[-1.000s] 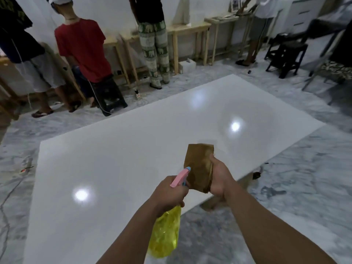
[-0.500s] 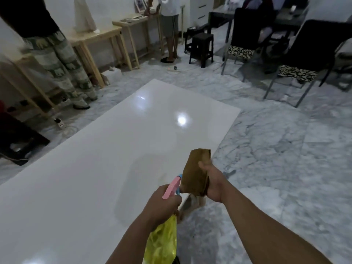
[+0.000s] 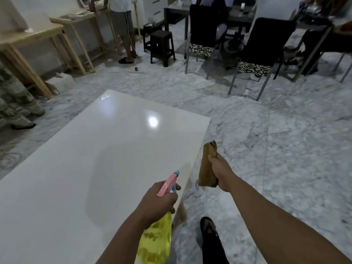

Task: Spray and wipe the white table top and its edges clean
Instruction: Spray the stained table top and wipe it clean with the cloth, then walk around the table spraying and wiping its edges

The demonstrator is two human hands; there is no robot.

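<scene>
I stand at the right side of the white table top [image 3: 80, 168], which lies low over the marble floor [image 3: 285, 149] and fills the left half of my view. My left hand [image 3: 158, 202] is closed around the neck of the yellow spray bottle [image 3: 155, 242], with the pink trigger head [image 3: 168, 184] pointing forward over the surface near the right edge. My right hand [image 3: 221, 172] grips the folded brown cloth [image 3: 207, 164], held upright just beyond that edge, above the floor and not touching the table. I judge that the step in hand is spraying. To do it well I would aim the nozzle inward, so the mist falls on the top and not on the floor, then bring the cloth flat down and wipe in long overlapping passes, finishing along the edge.
</scene>
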